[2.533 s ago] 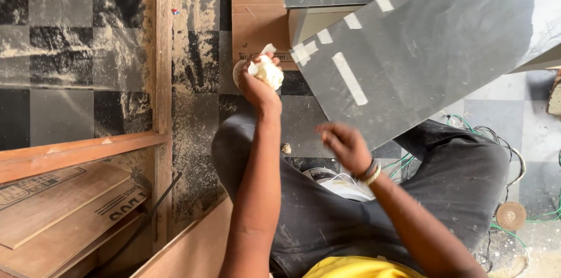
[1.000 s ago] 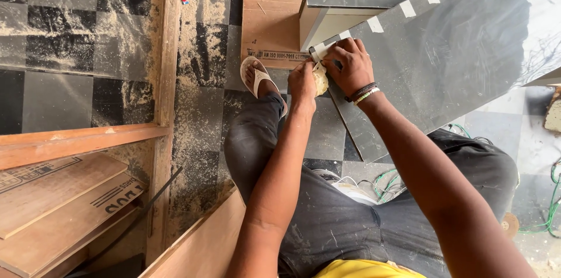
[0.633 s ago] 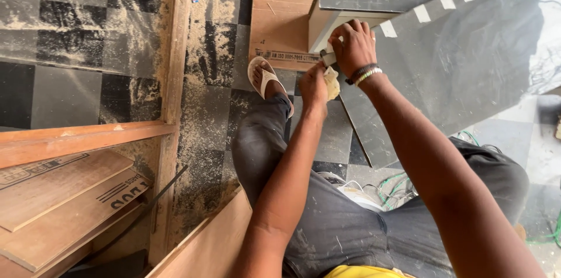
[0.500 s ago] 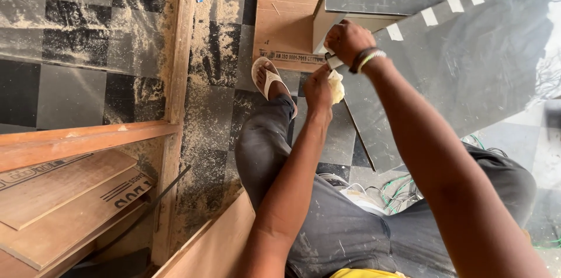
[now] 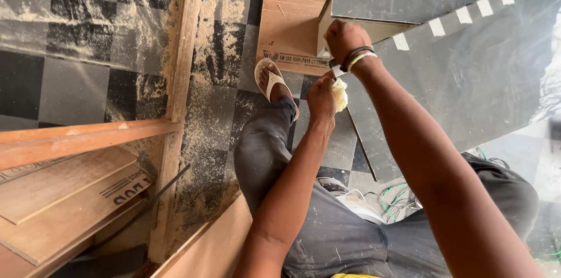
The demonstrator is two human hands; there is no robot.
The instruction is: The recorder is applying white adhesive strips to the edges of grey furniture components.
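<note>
Head view: my left hand point(image 5: 322, 96) grip clamped on pale yellow crumpled cloth point(image 5: 340, 94), against corner of dark grey glossy panel point(image 5: 467, 79). My right hand point(image 5: 345, 38) grip fisted at panel edge, contents hidden. Both hands higher in view than before. Panel long axis runs diagonal, lower-left to upper-right.

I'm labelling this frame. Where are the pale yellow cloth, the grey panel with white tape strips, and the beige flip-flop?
pale yellow cloth point(image 5: 340, 96), head view, its bunched middle.
grey panel with white tape strips point(image 5: 467, 73), head view, its bare face.
beige flip-flop point(image 5: 264, 68), head view, its toe end.
</note>
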